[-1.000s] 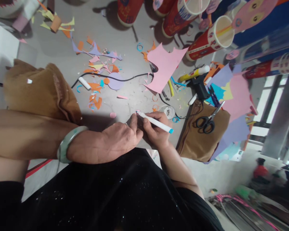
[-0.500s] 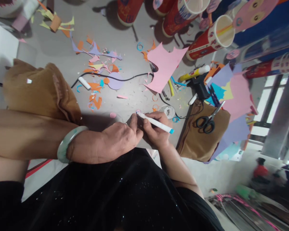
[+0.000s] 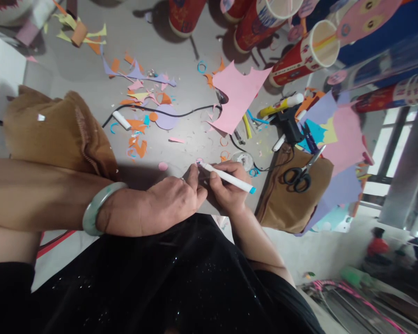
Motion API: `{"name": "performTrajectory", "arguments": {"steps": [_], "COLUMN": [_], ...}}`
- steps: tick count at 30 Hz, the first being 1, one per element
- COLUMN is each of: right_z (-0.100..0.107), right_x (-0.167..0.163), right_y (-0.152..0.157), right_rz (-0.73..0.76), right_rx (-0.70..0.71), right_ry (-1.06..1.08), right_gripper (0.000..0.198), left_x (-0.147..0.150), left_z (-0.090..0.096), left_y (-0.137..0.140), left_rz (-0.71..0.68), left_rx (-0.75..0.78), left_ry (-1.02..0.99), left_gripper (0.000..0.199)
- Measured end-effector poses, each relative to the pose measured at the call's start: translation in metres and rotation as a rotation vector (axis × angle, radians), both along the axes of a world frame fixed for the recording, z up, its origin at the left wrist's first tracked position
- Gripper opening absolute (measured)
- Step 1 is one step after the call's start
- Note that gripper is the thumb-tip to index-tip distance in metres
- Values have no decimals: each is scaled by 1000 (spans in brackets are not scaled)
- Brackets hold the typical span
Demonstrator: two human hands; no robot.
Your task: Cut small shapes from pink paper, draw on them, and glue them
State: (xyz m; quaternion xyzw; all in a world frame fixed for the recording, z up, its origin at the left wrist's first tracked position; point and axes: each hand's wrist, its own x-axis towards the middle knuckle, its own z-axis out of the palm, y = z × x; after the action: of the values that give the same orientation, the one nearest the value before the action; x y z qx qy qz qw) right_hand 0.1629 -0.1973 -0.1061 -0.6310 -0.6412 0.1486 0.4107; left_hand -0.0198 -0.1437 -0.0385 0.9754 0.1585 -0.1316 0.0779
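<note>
My right hand (image 3: 231,185) is closed round a white marker (image 3: 226,177) with a blue end. The marker's tip touches a small pink paper disc (image 3: 199,161) lying on the table near its front edge. My left hand (image 3: 172,199) lies just left of it, fingers bent and close together, with the index fingertip pressing the disc's edge down. That fingertip hides part of the disc, so the marks on it are hard to make out. Another pink disc (image 3: 163,166) lies to the left, above my left hand. A roll of clear tape (image 3: 243,161) sits beyond my right hand.
Paper scraps (image 3: 137,125) and a black cord (image 3: 174,113) lie across the table. A cut pink sheet (image 3: 238,95) is further back. Scissors (image 3: 297,178) rest on a brown cloth bundle (image 3: 292,204) at right, near a glue gun (image 3: 289,124). Red paper cups (image 3: 296,60) stand behind.
The marker's blue end has swung slightly right, while its tip stays at the pink disc. My left hand has hardly moved.
</note>
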Motion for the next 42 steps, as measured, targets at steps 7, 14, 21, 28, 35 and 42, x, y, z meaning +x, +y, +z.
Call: {"name": "performTrajectory", "arguments": {"steps": [7, 14, 21, 28, 35, 42], "right_z": [-2, -2, -1, 0, 0, 1], "right_x": [1, 2, 1, -1, -1, 0], "right_y": [1, 0, 0, 0, 1, 0], "right_rz": [-29, 7, 7, 11, 25, 38], "right_rx": [5, -26, -42, -29, -5, -29], "right_ry": [-22, -13, -26, -28, -16, -5], "right_gripper": [8, 7, 7, 6, 8, 6], "left_x": [-2, -3, -5, -4, -5, -6], "left_z": [-3, -7, -10, -4, -6, -11], "left_y": [-2, -5, -4, -2, -4, -6], "left_rz": [26, 53, 43, 39, 45, 50], "left_rx": [25, 74, 112, 99, 83, 78], "left_ry": [-51, -86, -136, -128, -102, -102], "left_gripper": [46, 46, 49, 46, 52, 47]}}
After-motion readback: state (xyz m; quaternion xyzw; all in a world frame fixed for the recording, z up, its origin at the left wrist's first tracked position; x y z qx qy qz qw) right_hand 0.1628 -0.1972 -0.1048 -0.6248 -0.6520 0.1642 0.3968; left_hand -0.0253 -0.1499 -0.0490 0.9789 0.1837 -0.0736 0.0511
